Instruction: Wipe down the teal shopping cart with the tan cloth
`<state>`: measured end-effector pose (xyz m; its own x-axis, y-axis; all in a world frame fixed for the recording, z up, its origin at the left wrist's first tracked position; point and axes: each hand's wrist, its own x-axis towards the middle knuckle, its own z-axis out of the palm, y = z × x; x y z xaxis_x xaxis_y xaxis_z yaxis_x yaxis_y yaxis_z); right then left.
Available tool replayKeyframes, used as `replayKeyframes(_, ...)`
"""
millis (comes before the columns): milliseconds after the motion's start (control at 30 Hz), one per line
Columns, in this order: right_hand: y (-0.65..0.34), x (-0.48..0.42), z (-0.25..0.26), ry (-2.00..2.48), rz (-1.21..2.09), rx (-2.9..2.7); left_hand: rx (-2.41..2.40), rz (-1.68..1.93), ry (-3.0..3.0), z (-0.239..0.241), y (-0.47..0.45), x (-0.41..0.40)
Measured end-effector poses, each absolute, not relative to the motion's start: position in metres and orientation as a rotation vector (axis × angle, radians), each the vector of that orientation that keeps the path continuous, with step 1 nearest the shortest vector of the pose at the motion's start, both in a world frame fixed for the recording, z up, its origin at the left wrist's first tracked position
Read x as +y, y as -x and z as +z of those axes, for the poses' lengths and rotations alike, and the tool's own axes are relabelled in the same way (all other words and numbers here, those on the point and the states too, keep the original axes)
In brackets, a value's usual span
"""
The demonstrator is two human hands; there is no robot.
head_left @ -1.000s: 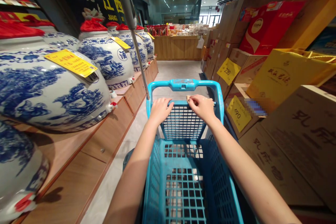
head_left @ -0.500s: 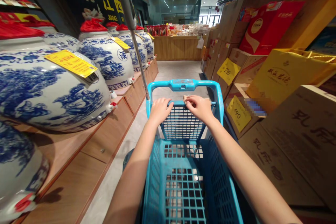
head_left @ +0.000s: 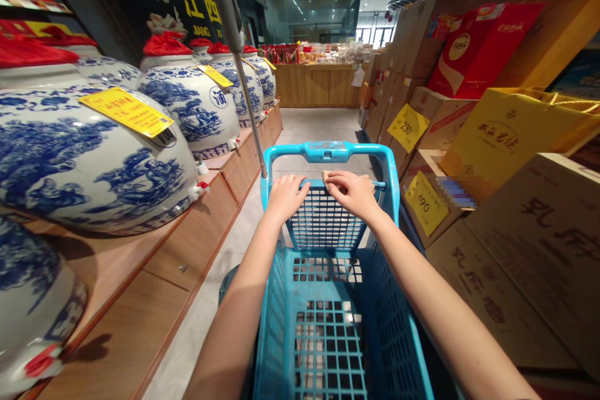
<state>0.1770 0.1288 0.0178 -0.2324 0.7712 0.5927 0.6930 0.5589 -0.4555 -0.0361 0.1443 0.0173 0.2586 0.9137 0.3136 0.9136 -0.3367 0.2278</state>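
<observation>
A blue plastic shopping cart (head_left: 272,300) with mesh walls stands right in front of me. My left hand (head_left: 288,195) grips the left part of the top bar of its far mesh panel (head_left: 323,225), fingers bent over the edge. On the same bar, farther right, my right hand (head_left: 350,190) is closed with thumb and fingers together. A bit of pale beige cloth (head_left: 325,176) pokes out from under its fingers; most of it is hidden. Beyond both hands arches the cart's blue handle (head_left: 327,151).
Large blue-and-white jars (head_left: 94,162) with red covers line a wooden cabinet (head_left: 182,262) on the left. Stacked cartons (head_left: 525,262), a yellow bag (head_left: 510,137) and a red bag (head_left: 473,50) rise close on the right. A metal pole (head_left: 229,6) stands at the cart's left corner.
My right hand has slid slightly left along the bar with the cloth, closer to my left hand. The left hand and the cart look unmoved.
</observation>
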Motion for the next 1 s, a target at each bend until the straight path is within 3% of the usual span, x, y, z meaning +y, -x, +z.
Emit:
replayKeyframes(300,-0.183,0.128,0.024,1.385,0.083,-1.859,1.8,0.587,-2.481,0.021,0.036,0.142)
replayKeyframes(533,-0.174,0.13,0.015,1.118,0.109,-2.009,1.819,0.584,-2.478,0.021,0.035,0.142)
replayKeyframes(767,-0.185,0.128,0.024,1.492,-0.019,-1.836,1.797,0.58,-2.48,0.022,0.036,0.142)
replayKeyframes(1000,-0.175,0.13,0.015,1.094,0.091,-2.022,1.802,0.608,-2.483,0.019,0.036,0.143)
